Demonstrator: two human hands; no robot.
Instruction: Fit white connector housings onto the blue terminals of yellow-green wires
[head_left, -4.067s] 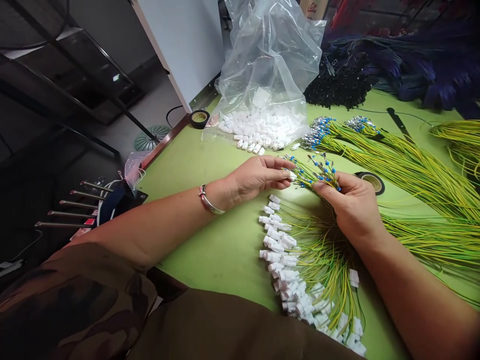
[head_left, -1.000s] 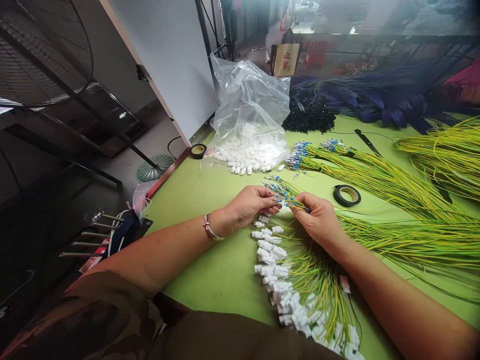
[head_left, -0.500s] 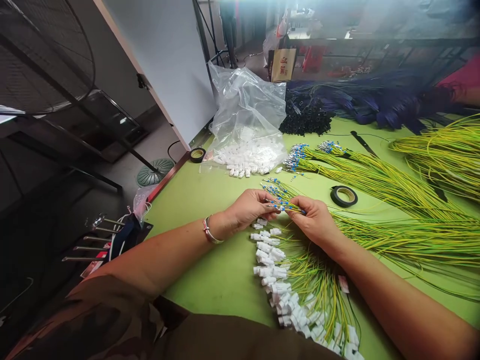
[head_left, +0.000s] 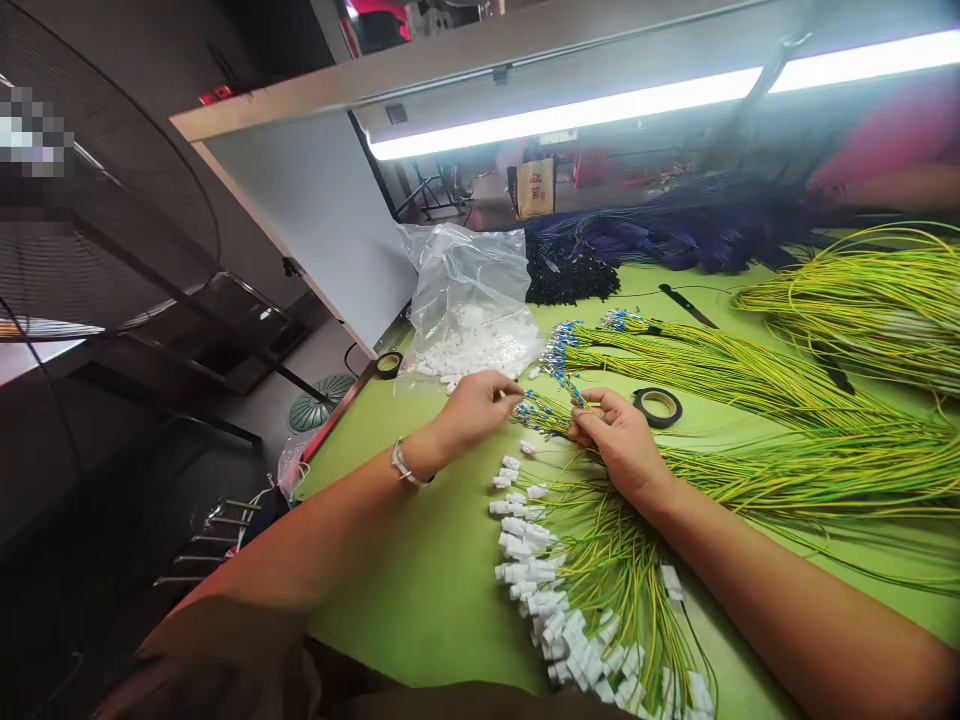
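My right hand [head_left: 616, 432] is closed round a few yellow-green wires, whose blue-collared metal terminals [head_left: 568, 385] stick up past the thumb. Left of it, my left hand [head_left: 480, 412] is pinched; whatever may be between thumb and forefinger is too small to make out. Its fingertips are beside another cluster of blue-collared wire ends [head_left: 541, 414] lying on the table. Below both hands, a row of white plastic connectors [head_left: 525, 535] is fitted on yellow-green wires that fan out towards my right forearm.
A clear plastic bag [head_left: 469, 285] of loose white connectors lies behind my left hand. Black tape [head_left: 658, 407] rests beyond my right hand. Long yellow-green wire bundles [head_left: 750, 385] stretch right, with dark wires [head_left: 675, 225] behind. A lit tube lamp [head_left: 585, 108] hangs over the back.
My left hand has drawn away from the wire ends in my right hand, a little to the left. The terminals in my right hand now point upward. The view has tilted up, showing the lamp.
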